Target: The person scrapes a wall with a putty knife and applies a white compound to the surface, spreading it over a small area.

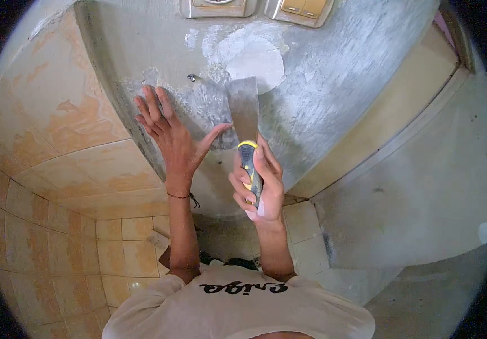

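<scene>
Right hand (pixel 257 186), at 6 o'clock of centre frame, grip clamped round the yellow-and-grey handle of a putty knife (pixel 245 121). Blade points to 12 o'clock, flat against the grey wall (pixel 334 79), its tip at the lower edge of a white filler patch (pixel 255 62). Left hand (pixel 170 133) at 9 o'clock of the blade, fingers spread apart, palm on the wall, holding nothing. Small screw (pixel 191 78) just at 1 o'clock of the left fingertips. Two switch plates (pixel 260 7) at 12 o'clock. Tan tiles (pixel 68 158) to 9 o'clock.
</scene>
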A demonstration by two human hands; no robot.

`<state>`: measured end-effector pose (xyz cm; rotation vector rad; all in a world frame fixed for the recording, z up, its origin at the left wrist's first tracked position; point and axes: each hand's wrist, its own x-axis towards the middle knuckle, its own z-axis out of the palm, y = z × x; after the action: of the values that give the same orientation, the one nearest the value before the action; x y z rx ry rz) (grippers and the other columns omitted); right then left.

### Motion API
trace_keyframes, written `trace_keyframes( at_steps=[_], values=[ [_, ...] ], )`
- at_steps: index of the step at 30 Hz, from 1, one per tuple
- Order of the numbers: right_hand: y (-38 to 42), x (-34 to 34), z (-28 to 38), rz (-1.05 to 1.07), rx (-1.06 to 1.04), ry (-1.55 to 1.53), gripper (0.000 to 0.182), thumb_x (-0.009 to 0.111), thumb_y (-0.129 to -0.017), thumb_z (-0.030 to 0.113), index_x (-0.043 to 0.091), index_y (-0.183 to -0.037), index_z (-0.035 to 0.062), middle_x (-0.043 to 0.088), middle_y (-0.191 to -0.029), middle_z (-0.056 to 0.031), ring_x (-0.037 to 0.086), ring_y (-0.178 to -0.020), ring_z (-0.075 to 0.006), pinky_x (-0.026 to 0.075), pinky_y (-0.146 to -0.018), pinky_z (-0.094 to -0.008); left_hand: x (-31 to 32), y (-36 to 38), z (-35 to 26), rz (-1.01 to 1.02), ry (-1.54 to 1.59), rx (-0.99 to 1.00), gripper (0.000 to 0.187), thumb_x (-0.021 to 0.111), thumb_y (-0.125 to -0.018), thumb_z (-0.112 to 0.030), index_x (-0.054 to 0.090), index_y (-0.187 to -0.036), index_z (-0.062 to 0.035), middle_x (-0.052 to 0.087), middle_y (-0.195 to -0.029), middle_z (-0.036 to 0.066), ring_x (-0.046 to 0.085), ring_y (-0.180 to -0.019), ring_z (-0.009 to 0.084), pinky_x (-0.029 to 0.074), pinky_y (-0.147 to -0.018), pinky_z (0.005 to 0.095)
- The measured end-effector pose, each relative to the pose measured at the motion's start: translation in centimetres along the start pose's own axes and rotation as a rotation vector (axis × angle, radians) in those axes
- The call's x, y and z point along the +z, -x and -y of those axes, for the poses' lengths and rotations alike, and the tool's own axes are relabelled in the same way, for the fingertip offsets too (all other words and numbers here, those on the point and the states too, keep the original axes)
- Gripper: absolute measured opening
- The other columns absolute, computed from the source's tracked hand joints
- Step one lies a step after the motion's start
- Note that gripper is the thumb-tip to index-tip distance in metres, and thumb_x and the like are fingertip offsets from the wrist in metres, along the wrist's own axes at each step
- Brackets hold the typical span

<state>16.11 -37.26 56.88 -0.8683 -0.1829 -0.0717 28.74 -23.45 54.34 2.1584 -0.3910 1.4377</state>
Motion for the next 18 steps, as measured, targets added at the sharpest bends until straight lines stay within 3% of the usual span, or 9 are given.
trace_keyframes(
  at_steps=[18],
  values=[
    [0.3, 0.0, -0.1, -0.043, -0.033, 0.049, 0.05, 0.039, -0.111, 0.032, 0.033, -0.156, 0.0127, 0.041, -0.072, -0.0012, 0.035, -0.043, -0.0041, 0.027, -0.03, -0.0169, 0.0, -0.2, 0.0, -0.003, 0.006, -0.002, 0.142, 0.081, -0.063, -0.073, 0.008, -0.16, -0.0005, 0.006, -0.167, 0.023, 0.001, -0.154, 0.0451, 0.004, -0.121, 0.0638]
  ],
)
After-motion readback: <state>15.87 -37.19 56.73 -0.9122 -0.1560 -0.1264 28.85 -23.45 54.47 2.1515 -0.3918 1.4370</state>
